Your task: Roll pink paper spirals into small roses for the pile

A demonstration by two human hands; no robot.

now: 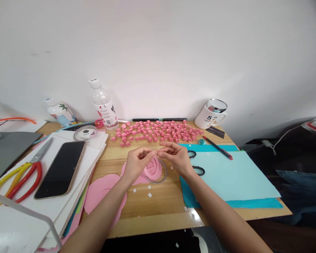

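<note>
My left hand [141, 161] and my right hand [176, 156] meet fingertip to fingertip above the table, both pinched. Whatever is between the fingers is too small to make out. Just beneath them lie a pink paper spiral [153, 168] and a roll of tape [163, 178], partly covered by the hands. Larger pink paper pieces [102, 193] rest under my left forearm. Small white squares [150, 195] are scattered on the wood. Behind the hands spreads a crowd of small rolled pink paper roses [158, 131].
On the left, a phone [61, 168] and red-yellow scissors [23, 179] lie on stacked paper. A water bottle [105, 105] and a mug [210, 114] stand near the wall. Right of me are light blue sheets [234, 175], black scissor handles [199, 170] and a pen [217, 147].
</note>
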